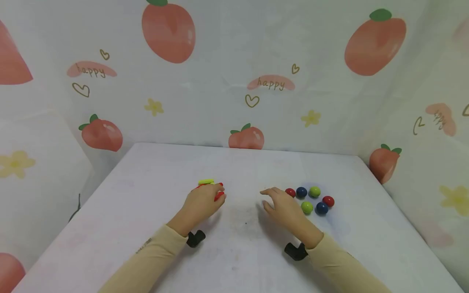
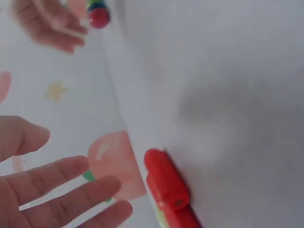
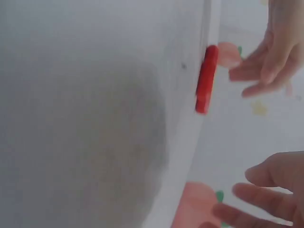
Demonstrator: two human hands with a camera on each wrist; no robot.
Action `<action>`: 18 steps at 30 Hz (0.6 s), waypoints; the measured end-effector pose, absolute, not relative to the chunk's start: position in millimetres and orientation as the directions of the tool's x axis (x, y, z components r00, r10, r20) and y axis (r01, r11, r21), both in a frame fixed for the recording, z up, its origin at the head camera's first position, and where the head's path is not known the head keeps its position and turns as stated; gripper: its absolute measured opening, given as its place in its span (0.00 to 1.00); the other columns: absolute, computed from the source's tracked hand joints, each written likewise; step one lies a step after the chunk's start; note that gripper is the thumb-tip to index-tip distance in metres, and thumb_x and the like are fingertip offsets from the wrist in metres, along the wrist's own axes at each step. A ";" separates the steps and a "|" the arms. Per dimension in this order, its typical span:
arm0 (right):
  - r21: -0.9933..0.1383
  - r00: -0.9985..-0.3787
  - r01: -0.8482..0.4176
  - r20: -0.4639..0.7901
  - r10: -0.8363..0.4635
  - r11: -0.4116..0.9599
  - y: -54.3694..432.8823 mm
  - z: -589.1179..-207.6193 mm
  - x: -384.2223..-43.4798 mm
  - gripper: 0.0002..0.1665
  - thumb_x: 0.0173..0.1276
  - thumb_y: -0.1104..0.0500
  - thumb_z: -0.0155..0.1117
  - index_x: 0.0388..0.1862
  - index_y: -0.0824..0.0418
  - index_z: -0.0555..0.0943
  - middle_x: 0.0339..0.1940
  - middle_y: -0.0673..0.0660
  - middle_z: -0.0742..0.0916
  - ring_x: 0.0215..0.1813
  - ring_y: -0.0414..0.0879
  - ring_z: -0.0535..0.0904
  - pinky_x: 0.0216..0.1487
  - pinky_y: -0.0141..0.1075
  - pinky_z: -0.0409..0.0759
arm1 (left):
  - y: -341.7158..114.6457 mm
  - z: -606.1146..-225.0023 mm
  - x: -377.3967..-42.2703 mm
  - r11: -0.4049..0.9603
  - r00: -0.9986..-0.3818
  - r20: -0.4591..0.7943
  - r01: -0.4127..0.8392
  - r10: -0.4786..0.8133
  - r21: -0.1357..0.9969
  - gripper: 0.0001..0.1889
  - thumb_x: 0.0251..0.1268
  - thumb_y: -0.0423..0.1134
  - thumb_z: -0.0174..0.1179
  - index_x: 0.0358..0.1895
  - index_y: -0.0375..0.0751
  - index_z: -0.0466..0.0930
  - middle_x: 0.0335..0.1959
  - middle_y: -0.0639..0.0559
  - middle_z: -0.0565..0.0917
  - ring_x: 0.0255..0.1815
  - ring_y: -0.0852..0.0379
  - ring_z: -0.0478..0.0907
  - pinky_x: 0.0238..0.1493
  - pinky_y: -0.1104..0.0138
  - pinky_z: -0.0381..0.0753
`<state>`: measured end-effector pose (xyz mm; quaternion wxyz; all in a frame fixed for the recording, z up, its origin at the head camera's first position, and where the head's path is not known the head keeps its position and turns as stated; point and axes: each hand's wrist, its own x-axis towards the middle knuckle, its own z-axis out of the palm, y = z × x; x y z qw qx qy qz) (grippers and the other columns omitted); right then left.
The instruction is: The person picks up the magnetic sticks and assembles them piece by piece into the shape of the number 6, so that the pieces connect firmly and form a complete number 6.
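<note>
My left hand (image 1: 202, 203) hovers over several red markers (image 1: 219, 196), partly hiding them, with a yellow-green marker (image 1: 206, 181) just beyond. Those red markers (image 2: 167, 179) lie on the table past the spread fingertips in the left wrist view; none is held. Across from it, my right hand (image 1: 287, 211) hangs above the table with thumb and fingers apart, holding nothing. Beside that hand lie glossy balls: a red ball (image 1: 328, 201), a dark blue ball (image 1: 322, 208) and a green ball (image 1: 307, 207), with one more of each colour behind.
The white table (image 1: 234, 252) reaches back to a peach-printed curtain (image 1: 216, 93). A black wrist mount (image 1: 196, 238) sits under the left wrist, and another black mount (image 1: 296, 251) under the right. A thin dark cord (image 1: 76, 210) shows at the left table edge.
</note>
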<state>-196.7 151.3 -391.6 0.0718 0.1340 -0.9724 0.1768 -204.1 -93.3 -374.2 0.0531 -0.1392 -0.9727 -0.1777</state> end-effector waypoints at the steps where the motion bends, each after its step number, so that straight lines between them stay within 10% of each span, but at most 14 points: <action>1: -0.334 -0.954 -0.284 0.195 -0.229 0.899 154.9 -390.6 -198.0 0.19 0.64 0.54 0.61 0.54 0.53 0.78 0.54 0.53 0.82 0.54 0.49 0.80 0.50 0.43 0.80 | -95.9 -371.6 -205.1 0.887 -0.962 0.141 0.272 0.236 0.374 0.13 0.63 0.46 0.55 0.48 0.50 0.81 0.30 0.57 0.84 0.27 0.60 0.77 0.25 0.67 0.73; 11: -0.586 -0.974 -0.227 0.155 -0.167 0.778 195.8 -376.8 -217.7 0.21 0.67 0.58 0.58 0.58 0.61 0.73 0.55 0.61 0.80 0.57 0.56 0.77 0.56 0.49 0.76 | -120.0 -367.6 -222.5 0.763 -0.990 0.031 0.126 0.137 0.634 0.12 0.62 0.40 0.53 0.47 0.49 0.80 0.40 0.52 0.84 0.43 0.55 0.79 0.42 0.62 0.78; 18: -0.685 -0.973 -0.228 0.141 -0.181 0.692 217.2 -383.5 -234.9 0.24 0.65 0.60 0.60 0.59 0.64 0.71 0.57 0.64 0.79 0.59 0.58 0.76 0.59 0.50 0.74 | -124.9 -376.0 -229.4 0.748 -0.988 -0.030 0.095 0.152 0.656 0.13 0.59 0.38 0.57 0.48 0.46 0.80 0.39 0.50 0.84 0.38 0.56 0.79 0.35 0.67 0.75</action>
